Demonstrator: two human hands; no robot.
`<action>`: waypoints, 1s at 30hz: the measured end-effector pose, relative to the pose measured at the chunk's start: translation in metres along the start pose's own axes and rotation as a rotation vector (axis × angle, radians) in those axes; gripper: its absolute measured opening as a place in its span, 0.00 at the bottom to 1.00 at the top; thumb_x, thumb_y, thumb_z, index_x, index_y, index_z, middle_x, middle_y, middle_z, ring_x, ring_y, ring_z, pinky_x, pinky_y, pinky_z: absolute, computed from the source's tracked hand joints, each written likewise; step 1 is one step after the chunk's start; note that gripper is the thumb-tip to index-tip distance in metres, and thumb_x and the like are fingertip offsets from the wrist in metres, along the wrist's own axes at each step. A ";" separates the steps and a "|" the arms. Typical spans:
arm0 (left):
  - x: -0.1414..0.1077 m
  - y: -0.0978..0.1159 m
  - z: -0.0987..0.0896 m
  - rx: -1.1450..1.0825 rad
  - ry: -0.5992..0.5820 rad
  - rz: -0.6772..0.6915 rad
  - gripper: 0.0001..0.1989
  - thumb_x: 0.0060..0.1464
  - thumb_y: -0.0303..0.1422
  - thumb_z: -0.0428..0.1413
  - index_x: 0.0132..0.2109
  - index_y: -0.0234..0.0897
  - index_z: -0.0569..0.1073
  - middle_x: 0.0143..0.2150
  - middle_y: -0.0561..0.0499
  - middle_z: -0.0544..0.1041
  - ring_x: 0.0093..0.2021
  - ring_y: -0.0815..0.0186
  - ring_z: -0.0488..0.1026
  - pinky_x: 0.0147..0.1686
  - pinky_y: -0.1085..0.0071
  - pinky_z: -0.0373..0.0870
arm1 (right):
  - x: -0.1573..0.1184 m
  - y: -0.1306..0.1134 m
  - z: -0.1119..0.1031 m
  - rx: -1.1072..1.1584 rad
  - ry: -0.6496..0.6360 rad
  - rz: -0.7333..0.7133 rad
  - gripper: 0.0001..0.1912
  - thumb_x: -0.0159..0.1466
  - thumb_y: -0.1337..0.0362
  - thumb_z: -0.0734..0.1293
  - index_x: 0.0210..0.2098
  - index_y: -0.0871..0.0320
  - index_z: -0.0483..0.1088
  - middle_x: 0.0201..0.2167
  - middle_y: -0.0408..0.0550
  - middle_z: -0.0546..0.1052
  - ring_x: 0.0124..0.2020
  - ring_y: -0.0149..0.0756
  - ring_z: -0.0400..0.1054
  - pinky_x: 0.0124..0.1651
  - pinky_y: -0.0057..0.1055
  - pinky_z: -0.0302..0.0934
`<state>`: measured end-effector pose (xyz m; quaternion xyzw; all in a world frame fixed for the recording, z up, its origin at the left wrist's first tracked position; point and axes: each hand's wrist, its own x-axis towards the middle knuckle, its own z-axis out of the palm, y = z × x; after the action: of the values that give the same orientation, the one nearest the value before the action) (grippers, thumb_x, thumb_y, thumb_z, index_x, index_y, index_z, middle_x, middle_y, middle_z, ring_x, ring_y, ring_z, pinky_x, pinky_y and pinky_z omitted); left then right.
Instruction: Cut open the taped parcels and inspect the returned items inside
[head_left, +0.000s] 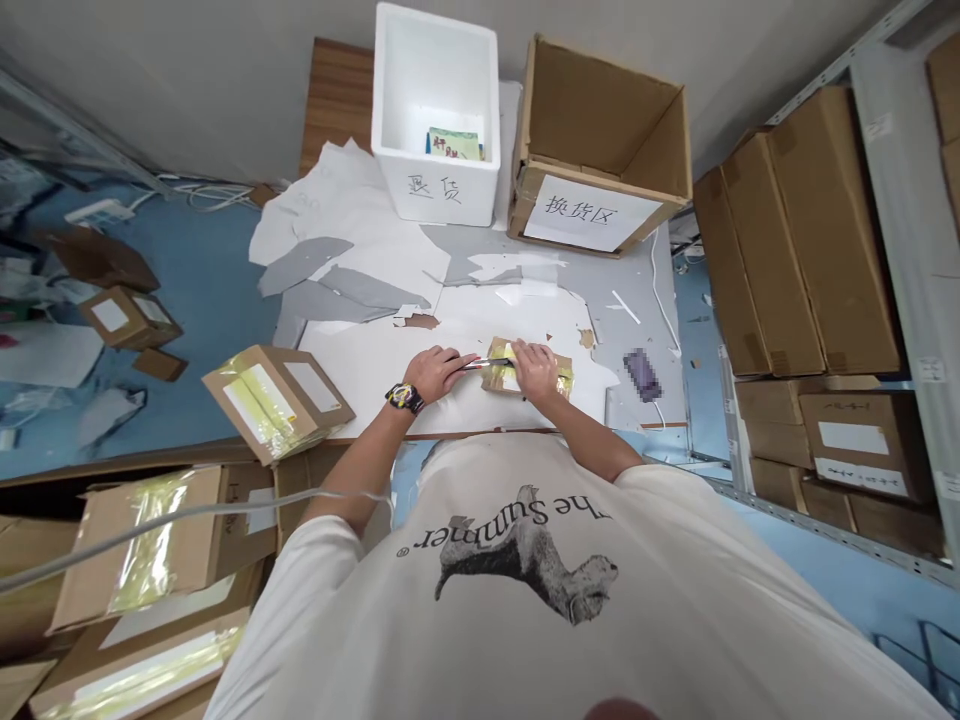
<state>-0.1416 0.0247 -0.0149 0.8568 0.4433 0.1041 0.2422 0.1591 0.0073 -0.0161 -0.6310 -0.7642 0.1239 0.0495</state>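
L hand (pixel 441 372) clenched on slim cutter-type tool (pixel 486 364); R hand (pixel 535 370) fingers bear on small taped cardboard parcel (pixel 493 378), grasp unclear, on white-covered bench (pixel 450 340): prob. light, stiff, tape slick; hold by edges.

Foam box (pixel 435 190), open carton (pixel 600 130) beyond right hand (pixel 536 370)

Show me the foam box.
The white foam box stands just left of the open cardboard carton, near the top of the head view.
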 end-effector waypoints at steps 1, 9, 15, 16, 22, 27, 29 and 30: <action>-0.002 0.000 0.002 0.001 0.006 -0.010 0.29 0.81 0.50 0.46 0.76 0.51 0.81 0.55 0.37 0.84 0.50 0.47 0.75 0.51 0.52 0.73 | -0.001 -0.001 0.001 -0.002 -0.004 -0.001 0.27 0.87 0.58 0.57 0.76 0.55 0.77 0.75 0.57 0.79 0.72 0.52 0.74 0.80 0.50 0.57; -0.006 0.002 0.012 0.003 0.051 -0.040 0.31 0.81 0.51 0.45 0.75 0.50 0.82 0.57 0.36 0.84 0.52 0.46 0.76 0.51 0.51 0.73 | -0.003 -0.002 0.002 -0.020 0.008 0.005 0.27 0.86 0.60 0.59 0.78 0.55 0.76 0.76 0.58 0.78 0.75 0.51 0.72 0.80 0.51 0.58; -0.010 0.013 0.025 -0.029 0.097 -0.111 0.32 0.82 0.50 0.43 0.77 0.47 0.80 0.57 0.36 0.85 0.52 0.47 0.77 0.50 0.53 0.74 | -0.004 -0.002 0.002 -0.019 0.011 0.001 0.27 0.85 0.61 0.59 0.78 0.54 0.75 0.76 0.59 0.79 0.74 0.52 0.73 0.77 0.52 0.59; -0.010 0.015 0.026 -0.030 0.095 -0.113 0.32 0.82 0.50 0.44 0.77 0.47 0.80 0.58 0.36 0.85 0.52 0.47 0.77 0.50 0.53 0.74 | -0.004 -0.002 0.001 -0.023 0.009 0.007 0.27 0.86 0.62 0.58 0.78 0.54 0.75 0.76 0.59 0.78 0.75 0.51 0.72 0.77 0.52 0.59; -0.019 0.000 0.016 -0.035 0.073 -0.081 0.31 0.82 0.50 0.44 0.76 0.49 0.81 0.56 0.36 0.84 0.51 0.48 0.77 0.53 0.52 0.74 | -0.007 -0.005 0.000 -0.083 -0.064 -0.006 0.28 0.85 0.63 0.60 0.80 0.49 0.74 0.80 0.55 0.73 0.79 0.54 0.68 0.75 0.52 0.61; -0.024 -0.011 0.017 -0.054 0.104 -0.094 0.31 0.81 0.52 0.45 0.75 0.51 0.82 0.56 0.37 0.84 0.51 0.48 0.76 0.53 0.53 0.73 | -0.007 -0.002 0.004 -0.101 -0.037 -0.024 0.27 0.85 0.63 0.60 0.78 0.50 0.75 0.78 0.56 0.76 0.77 0.53 0.70 0.74 0.51 0.62; -0.020 -0.009 0.019 -0.072 0.100 -0.098 0.30 0.81 0.51 0.45 0.75 0.52 0.82 0.56 0.37 0.84 0.51 0.47 0.76 0.53 0.52 0.73 | -0.007 0.002 0.006 -0.077 -0.009 -0.034 0.28 0.84 0.64 0.58 0.78 0.50 0.76 0.77 0.57 0.77 0.76 0.53 0.72 0.73 0.51 0.62; -0.017 -0.007 0.020 -0.080 0.092 -0.096 0.30 0.80 0.51 0.46 0.75 0.53 0.82 0.56 0.37 0.84 0.50 0.47 0.76 0.52 0.51 0.73 | -0.007 0.004 0.007 -0.056 0.010 -0.037 0.28 0.84 0.64 0.57 0.77 0.51 0.76 0.76 0.57 0.79 0.76 0.53 0.72 0.72 0.52 0.62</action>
<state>-0.1488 0.0084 -0.0349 0.8183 0.4901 0.1494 0.2604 0.1624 0.0003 -0.0228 -0.6183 -0.7788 0.0984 0.0377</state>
